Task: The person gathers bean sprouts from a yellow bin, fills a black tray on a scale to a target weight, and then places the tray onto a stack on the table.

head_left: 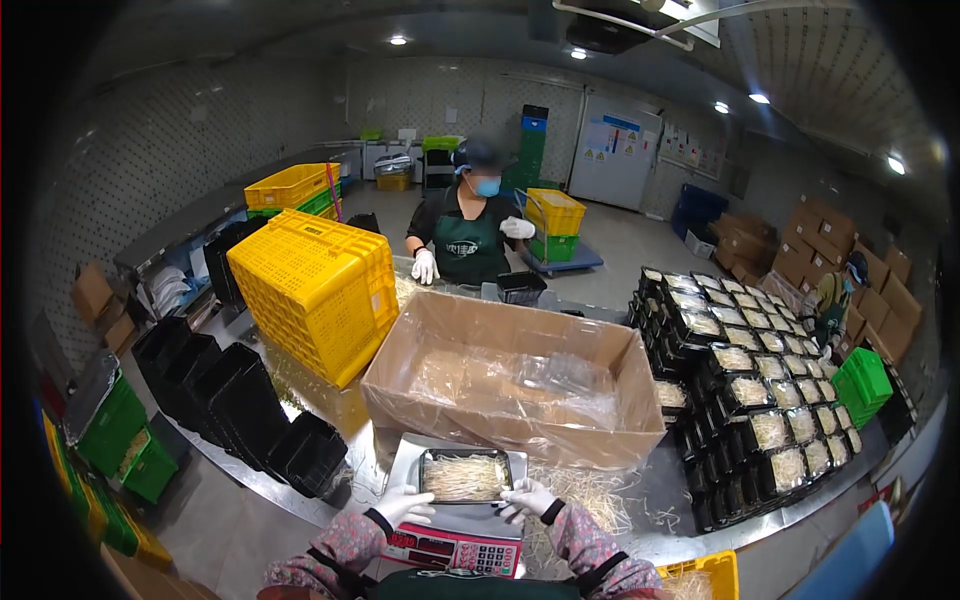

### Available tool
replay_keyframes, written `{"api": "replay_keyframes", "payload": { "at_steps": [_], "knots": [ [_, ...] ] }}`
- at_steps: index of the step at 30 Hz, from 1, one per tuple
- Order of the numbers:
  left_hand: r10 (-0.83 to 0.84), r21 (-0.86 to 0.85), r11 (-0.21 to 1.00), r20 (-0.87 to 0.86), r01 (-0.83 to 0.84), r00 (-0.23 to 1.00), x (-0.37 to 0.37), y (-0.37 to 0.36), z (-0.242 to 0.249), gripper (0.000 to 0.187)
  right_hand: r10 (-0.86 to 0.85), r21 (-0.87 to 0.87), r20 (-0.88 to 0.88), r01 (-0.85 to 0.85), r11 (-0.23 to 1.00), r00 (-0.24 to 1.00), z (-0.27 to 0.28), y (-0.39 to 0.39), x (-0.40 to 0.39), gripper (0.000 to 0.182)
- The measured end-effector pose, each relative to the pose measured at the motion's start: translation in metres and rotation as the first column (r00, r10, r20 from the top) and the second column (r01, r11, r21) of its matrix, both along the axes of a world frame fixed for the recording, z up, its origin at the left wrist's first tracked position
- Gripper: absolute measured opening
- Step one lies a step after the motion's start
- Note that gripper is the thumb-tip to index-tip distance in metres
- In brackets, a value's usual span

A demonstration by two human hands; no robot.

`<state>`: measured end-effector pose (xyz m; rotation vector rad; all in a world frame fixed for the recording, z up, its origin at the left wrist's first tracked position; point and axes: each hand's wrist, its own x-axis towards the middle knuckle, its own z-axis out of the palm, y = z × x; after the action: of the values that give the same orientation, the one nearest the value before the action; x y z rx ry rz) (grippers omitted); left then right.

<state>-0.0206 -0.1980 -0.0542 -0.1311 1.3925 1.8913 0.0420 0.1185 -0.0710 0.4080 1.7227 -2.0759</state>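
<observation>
Touching the tray [466,476], hands [405,506] [528,499] partly hide the scale [462,548].

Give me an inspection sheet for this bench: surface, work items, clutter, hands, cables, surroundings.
Surface: metal table, strewn with pale strands right of the scale.
Work items: filled black tray on the scale, red display digits too small to read; filled trays stacked at right.
Clutter: large lined carton, yellow crate and empty black trays crowd the table.
Hands: left and right, both gloved, at opposite sides of the tray; exact grip unclear.
Cables: nothing seen.
Surroundings: masked co-worker across the table; another person far right.
</observation>
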Motion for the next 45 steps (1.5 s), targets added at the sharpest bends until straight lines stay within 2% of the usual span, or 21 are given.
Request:
{"api": "replay_keyframes", "payload": {
  "at_steps": [2, 7, 10, 11, 12, 13, 14, 16, 18, 19, 20, 23, 26, 27, 30, 35, 38, 40, 41, 42, 45],
  "knots": [
    [0.100, 0.100, 0.990, 0.016, -0.101, 0.995, 0.006, 0.002, -0.017, 0.015, -0.189, -0.168, -0.030, 0.181, 0.969, 0.982, -0.013, -0.007, 0.004, 0.016],
    [0.278, 0.138, 0.951, 0.019, -0.277, 0.961, 0.001, 0.007, -0.028, 0.016, -0.302, -0.143, -0.022, 0.296, 0.945, 0.953, -0.017, -0.030, 0.003, 0.023],
    [0.276, 0.049, 0.960, 0.013, -0.276, 0.961, 0.008, 0.000, -0.013, 0.020, -0.207, -0.025, -0.041, 0.206, 0.978, 0.978, 0.015, -0.030, 0.007, 0.025],
    [0.260, 0.016, 0.965, 0.043, -0.261, 0.965, 0.013, -0.001, -0.003, 0.024, -0.048, 0.299, -0.027, 0.054, 0.953, 0.998, 0.040, -0.028, 0.004, 0.030],
    [0.244, -0.015, 0.970, 0.070, -0.244, 0.967, 0.015, -0.003, 0.006, 0.028, 0.098, 0.585, 0.035, -0.100, 0.805, 0.995, 0.054, -0.025, 0.000, 0.037],
    [0.188, -0.045, 0.982, 0.084, -0.184, 0.979, 0.016, -0.005, 0.002, 0.042, 0.219, 0.800, -0.159, -0.004, 0.600, 0.963, 0.054, -0.018, -0.005, 0.052],
    [0.103, -0.008, 0.995, 0.141, -0.103, 0.985, 0.017, -0.006, -0.007, 0.051, 0.218, 0.857, -0.259, 0.119, 0.501, 0.941, 0.054, -0.018, -0.017, 0.056],
    [-0.063, 0.031, 0.998, 0.258, 0.057, 0.964, 0.021, 0.007, -0.015, 0.059, 0.195, 0.848, -0.376, 0.251, 0.467, 0.906, 0.085, -0.046, -0.037, 0.053],
    [-0.150, 0.057, 0.989, 0.285, 0.139, 0.947, 0.029, 0.029, -0.003, 0.066, 0.299, 0.790, -0.501, 0.287, 0.543, 0.813, 0.092, -0.080, -0.058, 0.047],
    [-0.183, 0.099, 0.982, 0.279, 0.161, 0.943, 0.029, 0.036, -0.006, 0.068, 0.429, 0.825, -0.537, 0.347, 0.446, 0.726, 0.081, -0.096, -0.072, 0.049],
    [-0.215, 0.140, 0.973, 0.273, 0.182, 0.938, 0.028, 0.041, -0.011, 0.070, 0.558, 0.839, -0.544, 0.415, 0.351, 0.627, 0.065, -0.109, -0.085, 0.054],
    [-0.242, 0.140, 0.967, 0.231, 0.214, 0.942, 0.023, 0.046, -0.010, 0.064, 0.671, 0.970, -0.179, 0.244, -0.002, 0.719, 0.040, -0.137, -0.094, 0.073],
    [-0.218, 0.154, 0.970, 0.223, 0.186, 0.950, 0.025, 0.051, -0.006, 0.060, 0.630, 0.995, -0.090, 0.090, 0.031, 0.771, 0.059, -0.136, -0.098, 0.068],
    [-0.214, 0.164, 0.970, 0.231, 0.179, 0.949, 0.026, 0.051, -0.009, 0.060, 0.623, 0.971, -0.209, 0.234, 0.044, 0.753, 0.044, -0.135, -0.104, 0.064],
    [-0.203, 0.165, 0.972, 0.243, 0.166, 0.948, 0.025, 0.051, -0.015, 0.060, 0.590, 0.954, -0.296, 0.265, 0.140, 0.751, 0.033, -0.132, -0.116, 0.054],
    [-0.216, 0.164, 0.969, 0.198, 0.185, 0.956, 0.026, 0.043, -0.017, 0.061, 0.592, 0.889, -0.388, 0.116, 0.443, 0.707, 0.044, -0.112, -0.115, 0.052],
    [-0.160, 0.039, 0.987, 0.155, 0.156, 0.975, 0.022, 0.033, -0.013, 0.060, 0.535, 0.893, -0.349, 0.099, 0.439, 0.770, 0.051, -0.075, -0.098, 0.059],
    [-0.233, 0.007, 0.972, 0.152, 0.235, 0.960, 0.027, 0.029, 0.001, 0.063, 0.589, 0.925, -0.131, -0.115, 0.362, 0.798, 0.066, -0.044, -0.080, 0.056],
    [-0.318, -0.029, 0.945, 0.142, 0.325, 0.937, 0.032, 0.033, 0.012, 0.063, 0.566, 0.859, -0.144, -0.181, 0.478, 0.812, 0.042, -0.029, -0.079, 0.053],
    [-0.410, 0.006, 0.910, 0.165, 0.415, 0.897, 0.036, 0.040, 0.012, 0.058, 0.514, 0.846, -0.213, -0.107, 0.523, 0.831, 0.028, -0.024, -0.069, 0.048],
    [-0.435, -0.021, 0.893, 0.212, 0.449, 0.875, 0.049, 0.066, 0.000, 0.044, 0.338, 0.695, -0.333, -0.013, 0.719, 0.880, 0.001, -0.016, -0.039, 0.041]
  ]
}}
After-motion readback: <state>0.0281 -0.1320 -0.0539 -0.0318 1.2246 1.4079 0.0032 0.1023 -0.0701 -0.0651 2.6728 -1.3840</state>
